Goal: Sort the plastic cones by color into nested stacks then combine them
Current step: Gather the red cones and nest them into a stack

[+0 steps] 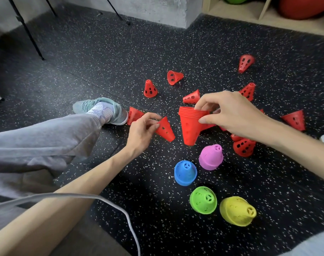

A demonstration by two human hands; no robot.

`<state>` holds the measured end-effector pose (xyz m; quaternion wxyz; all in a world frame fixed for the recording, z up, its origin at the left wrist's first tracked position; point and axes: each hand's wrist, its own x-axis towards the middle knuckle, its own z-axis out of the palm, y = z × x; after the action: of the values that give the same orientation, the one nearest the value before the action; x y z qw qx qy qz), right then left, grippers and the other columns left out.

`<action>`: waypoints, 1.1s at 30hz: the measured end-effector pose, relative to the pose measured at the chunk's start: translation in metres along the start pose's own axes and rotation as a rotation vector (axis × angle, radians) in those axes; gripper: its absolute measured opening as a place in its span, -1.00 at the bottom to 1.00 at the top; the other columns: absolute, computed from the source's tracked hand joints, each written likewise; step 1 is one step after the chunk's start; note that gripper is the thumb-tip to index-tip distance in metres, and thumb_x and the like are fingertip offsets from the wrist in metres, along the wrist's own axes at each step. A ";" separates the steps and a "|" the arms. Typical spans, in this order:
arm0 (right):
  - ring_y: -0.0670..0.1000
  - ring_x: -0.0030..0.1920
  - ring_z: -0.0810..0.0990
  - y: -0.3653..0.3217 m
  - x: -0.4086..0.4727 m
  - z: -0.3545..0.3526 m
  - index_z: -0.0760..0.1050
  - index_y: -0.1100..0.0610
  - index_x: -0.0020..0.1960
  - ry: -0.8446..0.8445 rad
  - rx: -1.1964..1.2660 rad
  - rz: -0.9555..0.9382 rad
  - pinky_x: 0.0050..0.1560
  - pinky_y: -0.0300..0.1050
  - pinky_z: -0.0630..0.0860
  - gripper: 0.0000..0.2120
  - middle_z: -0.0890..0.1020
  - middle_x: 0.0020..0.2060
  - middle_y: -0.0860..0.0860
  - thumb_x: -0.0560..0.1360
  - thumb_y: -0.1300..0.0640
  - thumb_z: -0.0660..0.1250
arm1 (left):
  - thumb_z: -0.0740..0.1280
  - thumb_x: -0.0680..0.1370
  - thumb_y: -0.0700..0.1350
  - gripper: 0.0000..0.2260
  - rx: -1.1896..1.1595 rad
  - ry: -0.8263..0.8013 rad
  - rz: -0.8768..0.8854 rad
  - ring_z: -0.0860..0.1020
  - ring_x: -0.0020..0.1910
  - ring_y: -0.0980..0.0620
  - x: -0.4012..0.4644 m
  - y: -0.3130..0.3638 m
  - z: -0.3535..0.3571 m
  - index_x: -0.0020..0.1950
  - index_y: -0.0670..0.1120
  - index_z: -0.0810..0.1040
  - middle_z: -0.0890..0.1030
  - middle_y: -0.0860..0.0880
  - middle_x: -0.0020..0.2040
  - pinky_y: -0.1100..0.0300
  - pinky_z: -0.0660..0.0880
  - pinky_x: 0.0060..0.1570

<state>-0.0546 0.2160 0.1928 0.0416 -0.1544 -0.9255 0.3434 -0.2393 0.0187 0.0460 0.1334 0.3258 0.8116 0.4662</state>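
My right hand (229, 113) grips a nested stack of red cones (189, 126) by its rim, wide end up, above the floor. My left hand (141, 130) pinches a single red cone (165, 131) just left of the stack. Several loose red cones lie scattered on the floor, among them one upright (150, 89), one on its side (174, 77) and one at the far right (295, 120). Nearer to me stand a pink stack (211, 157), a blue stack (185, 172), a green stack (203, 202) and a yellow stack (237, 211).
My left leg in grey trousers and a teal shoe (102, 109) stretch across the black speckled floor (102, 61) on the left. A white cable (120, 209) runs across the foreground. A wooden shelf (268, 17) with balls stands at the back right, metal legs at the back left.
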 end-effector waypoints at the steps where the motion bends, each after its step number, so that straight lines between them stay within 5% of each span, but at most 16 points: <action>1: -0.20 -0.09 0.61 0.001 0.000 0.000 0.64 -0.13 -0.05 0.027 -0.005 0.002 0.00 -0.14 0.61 -0.79 0.66 -0.16 -0.20 0.43 0.16 0.54 | 0.42 0.59 -0.26 -0.72 0.006 -0.033 0.033 0.62 -0.17 0.20 0.000 0.007 0.004 0.11 0.14 0.59 0.71 0.17 -0.18 0.14 0.54 0.02; 4: -0.06 0.04 0.60 0.003 -0.001 -0.003 0.64 -0.12 -0.01 0.117 -0.028 0.010 0.11 0.12 0.56 -0.80 0.66 -0.12 -0.18 0.43 0.12 0.53 | 0.39 0.61 -0.28 -0.74 0.014 -0.096 0.108 0.62 -0.14 0.24 -0.004 0.029 0.013 0.17 0.06 0.58 0.70 0.26 -0.16 0.21 0.49 0.01; 8: -0.01 0.09 0.59 0.009 0.000 -0.009 0.63 -0.11 0.01 0.247 -0.039 0.025 0.15 0.17 0.54 -0.82 0.67 -0.08 -0.16 0.45 0.09 0.50 | 0.38 0.61 -0.29 -0.80 0.051 -0.151 0.210 0.63 -0.11 0.28 -0.009 0.055 0.019 0.16 -0.02 0.61 0.69 0.29 -0.16 0.30 0.48 0.02; 12: 0.03 0.10 0.59 0.011 0.000 -0.014 0.62 -0.11 0.02 0.363 -0.017 0.036 0.17 0.14 0.52 -0.82 0.67 -0.08 -0.14 0.46 0.10 0.50 | 0.40 0.62 -0.15 -0.84 0.183 -0.188 0.403 0.63 -0.02 0.16 -0.011 0.076 0.021 0.15 0.05 0.68 0.67 0.33 -0.06 0.11 0.55 0.07; 18: 0.01 0.09 0.59 0.011 0.000 -0.016 0.64 -0.08 0.00 0.258 -0.048 0.075 0.19 0.14 0.51 -0.83 0.67 -0.07 -0.12 0.46 0.13 0.51 | 0.41 0.62 -0.14 -0.84 0.189 -0.135 0.430 0.54 -0.01 0.18 -0.014 0.095 0.020 0.15 0.07 0.69 0.62 0.31 -0.06 0.29 0.47 0.03; 23: -0.02 0.01 0.62 0.008 0.000 -0.013 0.65 -0.09 -0.02 0.166 -0.031 0.075 0.18 0.10 0.53 -0.79 0.67 -0.11 -0.15 0.44 0.17 0.54 | 0.41 0.62 -0.19 -0.87 0.124 -0.101 0.457 0.54 0.03 0.12 -0.014 0.102 0.018 0.10 -0.01 0.70 0.57 0.09 0.03 0.27 0.44 0.06; 30: -0.08 -0.10 0.66 0.010 0.001 -0.012 0.66 -0.06 0.00 0.123 0.084 0.049 -0.12 -0.41 0.49 -0.82 0.69 -0.17 -0.19 0.48 0.19 0.52 | 0.41 0.61 -0.22 -0.86 0.110 0.017 0.483 0.53 0.03 0.07 -0.016 0.116 0.016 0.10 -0.04 0.71 0.54 0.02 0.01 0.21 0.48 0.05; 33: -0.06 -0.08 0.66 0.013 0.001 -0.008 0.65 -0.07 -0.01 0.112 0.120 0.044 0.02 -0.24 0.57 -0.85 0.70 -0.15 -0.15 0.48 0.14 0.52 | 0.41 0.60 -0.22 -0.86 0.104 0.041 0.498 0.53 0.03 0.05 -0.016 0.114 0.016 0.09 -0.02 0.71 0.54 0.04 0.01 0.15 0.50 0.05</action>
<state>-0.0511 0.2308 0.1899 0.0948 -0.1909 -0.8958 0.3899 -0.1729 0.0593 0.1322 -0.0190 0.5125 0.7317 0.4490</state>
